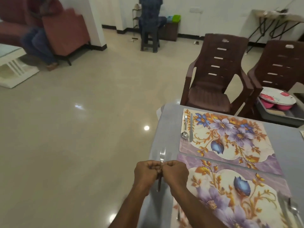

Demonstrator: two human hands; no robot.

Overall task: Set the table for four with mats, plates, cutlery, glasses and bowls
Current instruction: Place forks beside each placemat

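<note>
Right, both fists are curled round the slim shiny steel fork, my left hand and right hand meeting at its neck, tines poking out over the grey table just left of the near floral purple-and-gold placemat. It should be light, stiff, a bit slick; pinching the handle seems best.
</note>
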